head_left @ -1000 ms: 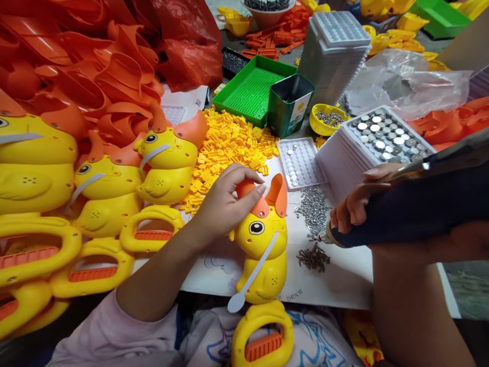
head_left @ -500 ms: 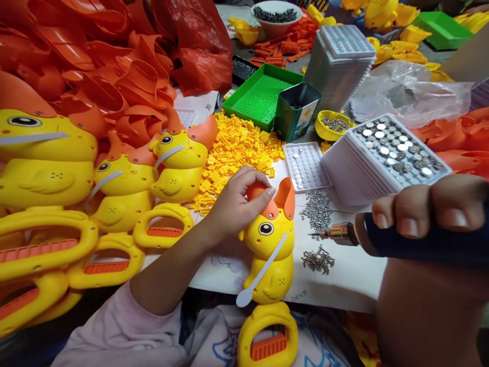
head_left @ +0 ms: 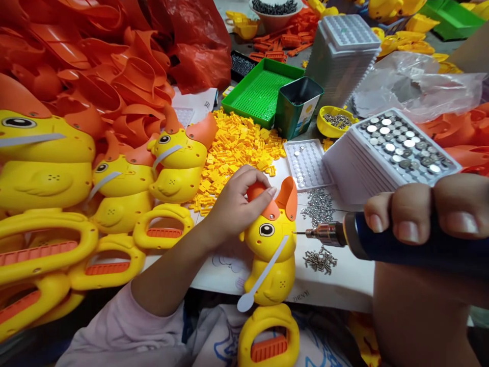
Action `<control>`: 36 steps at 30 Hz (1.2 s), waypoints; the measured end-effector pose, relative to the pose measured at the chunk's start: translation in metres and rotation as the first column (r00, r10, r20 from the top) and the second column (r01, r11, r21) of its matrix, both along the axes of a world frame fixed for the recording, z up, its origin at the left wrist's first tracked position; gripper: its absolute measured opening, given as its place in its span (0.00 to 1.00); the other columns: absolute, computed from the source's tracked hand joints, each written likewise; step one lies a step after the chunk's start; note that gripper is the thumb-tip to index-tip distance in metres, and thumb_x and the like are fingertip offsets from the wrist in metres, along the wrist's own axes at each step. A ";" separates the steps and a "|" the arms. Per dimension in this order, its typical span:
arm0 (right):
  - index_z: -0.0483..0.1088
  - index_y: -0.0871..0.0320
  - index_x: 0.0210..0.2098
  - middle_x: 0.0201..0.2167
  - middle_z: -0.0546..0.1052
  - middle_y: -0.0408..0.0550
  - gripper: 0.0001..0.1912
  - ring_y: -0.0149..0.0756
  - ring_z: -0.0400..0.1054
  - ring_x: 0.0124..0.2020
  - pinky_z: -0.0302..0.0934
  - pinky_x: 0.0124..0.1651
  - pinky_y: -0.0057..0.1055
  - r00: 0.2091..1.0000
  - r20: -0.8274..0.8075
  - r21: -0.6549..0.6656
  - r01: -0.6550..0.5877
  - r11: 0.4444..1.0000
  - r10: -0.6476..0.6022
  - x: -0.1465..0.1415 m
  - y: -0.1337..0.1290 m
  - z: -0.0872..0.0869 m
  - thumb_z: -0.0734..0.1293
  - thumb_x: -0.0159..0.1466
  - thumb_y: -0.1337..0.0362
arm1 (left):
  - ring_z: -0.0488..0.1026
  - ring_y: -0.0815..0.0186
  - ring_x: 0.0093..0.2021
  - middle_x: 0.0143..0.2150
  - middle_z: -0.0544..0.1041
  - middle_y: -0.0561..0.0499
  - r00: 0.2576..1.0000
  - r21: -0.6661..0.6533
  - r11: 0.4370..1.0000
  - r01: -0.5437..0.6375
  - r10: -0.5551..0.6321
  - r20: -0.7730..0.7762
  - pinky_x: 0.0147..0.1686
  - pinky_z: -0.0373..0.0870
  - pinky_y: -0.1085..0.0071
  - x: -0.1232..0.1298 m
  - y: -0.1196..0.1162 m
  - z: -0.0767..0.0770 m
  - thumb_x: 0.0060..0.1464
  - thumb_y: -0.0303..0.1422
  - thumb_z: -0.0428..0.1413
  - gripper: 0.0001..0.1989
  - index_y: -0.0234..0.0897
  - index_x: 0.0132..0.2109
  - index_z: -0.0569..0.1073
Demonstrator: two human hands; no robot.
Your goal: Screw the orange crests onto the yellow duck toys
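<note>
the yellow duck toy (head_left: pixel 277 272) lies at the bench (head_left: pixel 340 290) edge, mostly below the left grip (head_left: pixel 241 201), which is closed on its orange flap (head_left: pixel 272 208), while the right grip (head_left: pixel 422 211), wrapped around a blue screwdriver (head_left: pixel 364 242), points the bit (head_left: pixel 301 233) at its head.

A grn tray (head_left: pixel 263 89) sits just beside a dk grn tin (head_left: pixel 294 114); tall stack of wht trays (head_left: pixel 336 74) behind, crumpled clr plastic bag (head_left: pixel 439 87) to its R. Red bag (head_left: pixel 198 51) lies L of tray. Wht bowl (head_left: pixel 273 23) holds dk bits (head_left: pixel 275 7).
</note>
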State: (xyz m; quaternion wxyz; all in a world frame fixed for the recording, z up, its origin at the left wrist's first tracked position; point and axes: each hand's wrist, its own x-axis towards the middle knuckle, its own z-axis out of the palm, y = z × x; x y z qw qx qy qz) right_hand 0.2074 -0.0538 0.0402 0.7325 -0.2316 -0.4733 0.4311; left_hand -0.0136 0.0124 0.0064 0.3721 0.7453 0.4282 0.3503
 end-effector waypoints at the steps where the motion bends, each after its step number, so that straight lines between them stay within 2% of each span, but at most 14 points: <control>1: 0.65 0.57 0.24 0.26 0.74 0.32 0.16 0.25 0.66 0.19 0.72 0.26 0.31 1.000 -0.008 0.017 -0.013 1.000 0.013 0.000 0.000 -0.001 0.76 0.54 0.58 | 0.69 0.66 0.40 0.34 0.70 0.52 1.000 -0.005 1.000 -0.001 0.001 -0.001 0.44 0.65 0.68 0.000 0.000 0.000 0.55 0.29 0.55 0.04 0.37 0.32 0.68; 6: 0.75 0.54 0.34 0.25 0.70 0.39 0.10 0.34 0.71 0.26 0.71 0.27 0.36 0.985 0.113 0.005 -0.130 0.991 0.129 0.001 0.000 -0.003 0.69 0.62 0.54 | 0.68 0.66 0.39 0.34 0.69 0.52 1.000 -0.016 1.000 -0.009 0.009 -0.002 0.42 0.65 0.69 0.000 0.000 0.000 0.55 0.29 0.55 0.04 0.37 0.32 0.68; 10: 0.76 0.57 0.33 0.25 0.67 0.38 0.10 0.30 0.67 0.22 0.72 0.27 0.36 0.998 0.039 0.020 -0.050 0.999 0.050 0.000 -0.001 -0.004 0.68 0.63 0.58 | 0.68 0.66 0.38 0.33 0.69 0.52 1.000 -0.017 1.000 -0.004 0.003 -0.008 0.42 0.65 0.68 0.000 0.000 0.000 0.55 0.29 0.55 0.04 0.37 0.32 0.68; 14: 0.75 0.59 0.32 0.25 0.68 0.38 0.10 0.29 0.67 0.22 0.72 0.27 0.36 0.999 0.025 0.029 -0.029 0.999 0.028 0.002 -0.002 -0.004 0.69 0.62 0.57 | 0.68 0.66 0.39 0.33 0.69 0.53 1.000 -0.015 1.000 -0.005 0.005 -0.010 0.42 0.65 0.68 -0.001 0.000 -0.001 0.55 0.29 0.55 0.04 0.37 0.32 0.68; 21: 0.68 0.57 0.26 0.25 0.71 0.36 0.11 0.27 0.67 0.21 0.70 0.25 0.34 0.999 -0.028 0.012 0.026 1.000 -0.026 0.002 -0.003 -0.007 0.71 0.59 0.58 | 0.69 0.65 0.39 0.34 0.70 0.52 1.000 0.003 1.000 0.009 -0.009 -0.010 0.44 0.65 0.67 -0.001 0.001 -0.001 0.55 0.29 0.55 0.04 0.37 0.32 0.68; 26: 0.54 0.56 0.20 0.24 0.72 0.33 0.24 0.24 0.65 0.19 0.68 0.24 0.31 1.000 -0.017 -0.006 0.004 1.000 -0.004 0.000 -0.002 -0.004 0.74 0.55 0.59 | 0.69 0.65 0.40 0.34 0.70 0.52 1.000 0.001 1.000 0.011 -0.011 -0.018 0.44 0.66 0.67 0.000 0.001 0.000 0.55 0.29 0.55 0.04 0.38 0.32 0.68; 28: 0.59 0.56 0.21 0.23 0.71 0.34 0.20 0.25 0.64 0.18 0.68 0.24 0.31 1.000 0.002 0.009 0.005 1.000 -0.005 0.000 -0.002 -0.004 0.74 0.55 0.58 | 0.69 0.65 0.40 0.34 0.70 0.52 1.000 0.001 1.000 0.013 -0.013 -0.017 0.44 0.66 0.67 0.000 0.001 0.000 0.56 0.29 0.55 0.04 0.38 0.32 0.68; 31: 0.71 0.56 0.27 0.23 0.69 0.36 0.09 0.27 0.63 0.19 0.69 0.25 0.33 0.999 0.022 0.000 0.025 1.000 -0.025 0.000 -0.003 -0.005 0.70 0.60 0.58 | 0.69 0.65 0.40 0.34 0.70 0.52 1.000 0.000 1.000 0.012 -0.012 -0.020 0.45 0.66 0.67 0.000 0.000 0.001 0.55 0.29 0.55 0.04 0.37 0.32 0.68; 36: 0.77 0.53 0.34 0.23 0.65 0.38 0.10 0.29 0.62 0.19 0.71 0.26 0.35 0.997 0.077 0.013 0.003 1.000 -0.004 -0.003 -0.001 -0.006 0.67 0.62 0.55 | 0.69 0.65 0.40 0.34 0.70 0.52 1.000 -0.005 1.000 0.013 -0.013 -0.024 0.45 0.66 0.67 0.000 0.000 0.001 0.56 0.28 0.55 0.04 0.37 0.32 0.68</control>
